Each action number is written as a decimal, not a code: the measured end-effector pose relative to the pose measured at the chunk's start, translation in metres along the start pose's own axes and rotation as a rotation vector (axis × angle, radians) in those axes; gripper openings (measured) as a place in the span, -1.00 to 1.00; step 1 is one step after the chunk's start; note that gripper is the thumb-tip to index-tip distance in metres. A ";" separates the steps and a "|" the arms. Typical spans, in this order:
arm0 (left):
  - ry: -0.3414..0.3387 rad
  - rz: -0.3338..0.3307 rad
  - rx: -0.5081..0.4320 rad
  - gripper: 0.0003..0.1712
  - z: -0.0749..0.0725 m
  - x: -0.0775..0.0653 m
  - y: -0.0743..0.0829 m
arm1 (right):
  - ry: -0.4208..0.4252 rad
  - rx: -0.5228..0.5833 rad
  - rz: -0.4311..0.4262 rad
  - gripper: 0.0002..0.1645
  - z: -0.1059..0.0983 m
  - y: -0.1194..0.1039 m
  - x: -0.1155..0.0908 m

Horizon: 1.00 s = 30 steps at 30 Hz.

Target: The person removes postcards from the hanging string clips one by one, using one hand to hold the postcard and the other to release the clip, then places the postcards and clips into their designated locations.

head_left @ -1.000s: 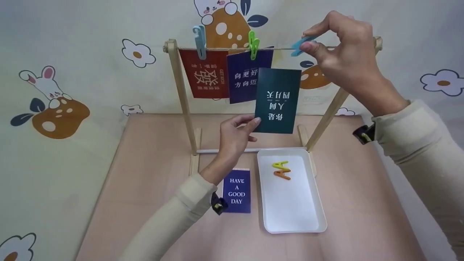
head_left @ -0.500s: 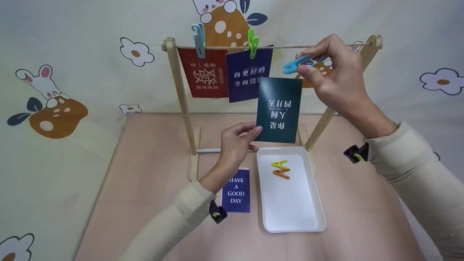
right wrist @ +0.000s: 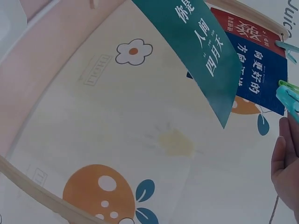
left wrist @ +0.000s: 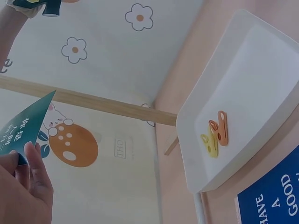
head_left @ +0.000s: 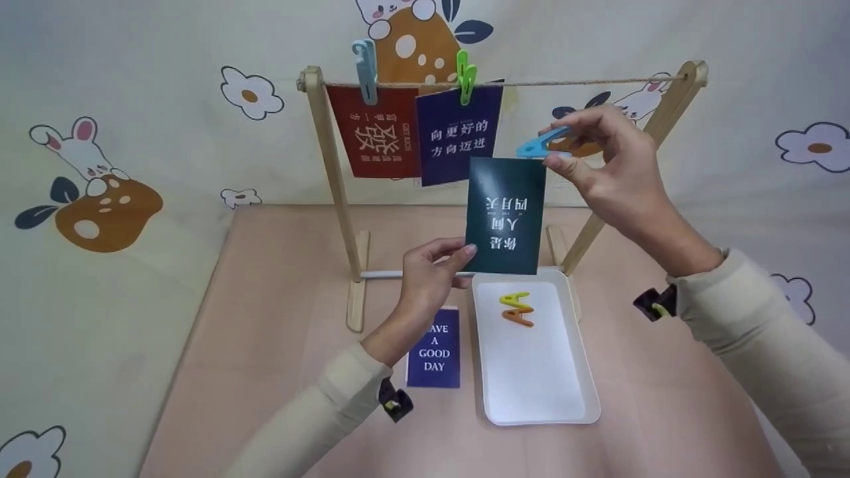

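Pinching smooth, rectangular green card (head_left: pixel 506 216) in mid-air with left hand (head_left: pixel 428 275), grip narrow on its 8 o'clock edge. Pinching blue plastic clip (head_left: pixel 533 148) in right hand's (head_left: pixel 617 156) grip, near card's 1 o'clock corner. Also shows navy card (head_left: pixel 458 139) at 11 and red card (head_left: pixel 375 136) at 10, clipped to fibrous twine (head_left: pixel 584 82). Has shallow, round-cornered white tray (head_left: pixel 538 375) toward 6, holding yellow clip (left wrist: pixel 211 148) and orange clip (left wrist: pixel 223 135).

Head view faces forward-down; wrist views nearer, sideways; both share green card (right wrist: pixel 198 51)
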<state>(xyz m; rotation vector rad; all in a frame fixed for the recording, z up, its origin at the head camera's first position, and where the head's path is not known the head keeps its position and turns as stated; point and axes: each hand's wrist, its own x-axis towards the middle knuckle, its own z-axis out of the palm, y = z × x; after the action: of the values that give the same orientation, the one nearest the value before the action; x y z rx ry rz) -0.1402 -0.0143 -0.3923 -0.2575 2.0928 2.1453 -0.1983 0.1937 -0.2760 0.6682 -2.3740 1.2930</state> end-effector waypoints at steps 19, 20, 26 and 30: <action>0.017 -0.117 -0.028 -0.69 -0.015 -0.006 -0.033 | -0.045 0.170 0.123 -0.50 0.023 0.033 -0.035; 0.021 -0.128 -0.029 -0.69 -0.016 -0.006 -0.036 | -0.057 0.166 0.129 -0.50 0.024 0.037 -0.038; 0.030 -0.153 -0.023 -0.72 -0.018 -0.005 -0.045 | -0.070 0.166 0.145 -0.51 0.034 0.058 -0.056; 0.034 -0.174 -0.012 -0.72 -0.021 -0.006 -0.054 | -0.086 0.177 0.150 -0.49 0.042 0.070 -0.066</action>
<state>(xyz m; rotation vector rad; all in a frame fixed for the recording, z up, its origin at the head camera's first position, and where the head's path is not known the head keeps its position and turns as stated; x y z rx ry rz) -0.1222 -0.0337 -0.4440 -0.4631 1.9944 2.0667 -0.1864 0.2060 -0.3798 0.6174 -2.4379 1.5826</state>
